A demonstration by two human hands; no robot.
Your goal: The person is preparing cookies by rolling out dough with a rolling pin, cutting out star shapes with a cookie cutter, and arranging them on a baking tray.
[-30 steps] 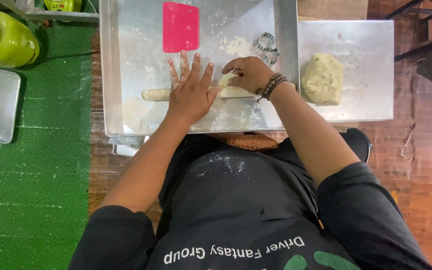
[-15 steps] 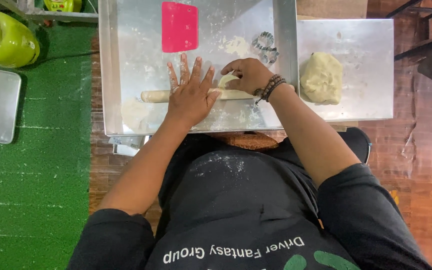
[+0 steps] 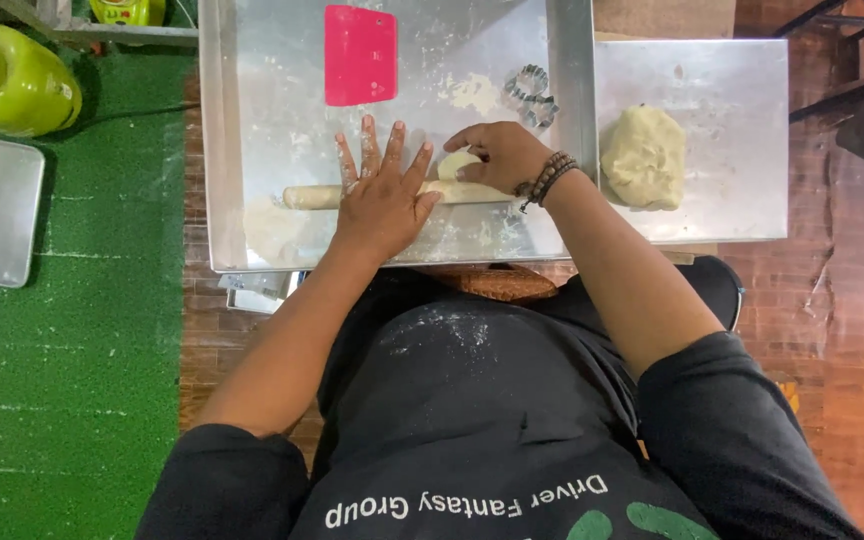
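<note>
The dough roll (image 3: 314,196) lies lengthwise left to right on the floured table (image 3: 252,150). The left hand (image 3: 384,200) presses flat on it, fingers spread. The right hand (image 3: 502,155) curls around the roll's right end.

The left hand (image 3: 384,195) lies flat, fingers spread, on a long pale dough roll (image 3: 312,196) that rests across a floured stainless-steel tray (image 3: 252,120). The right hand (image 3: 500,155), with a beaded bracelet at the wrist, is curled around a small pale dough piece (image 3: 455,163) at the roll's right end. A red rectangular plastic scraper (image 3: 360,54) and a metal cookie cutter (image 3: 530,88) lie farther back. A large pale dough lump (image 3: 643,157) sits on a second steel tray (image 3: 732,90) to the right.
</note>
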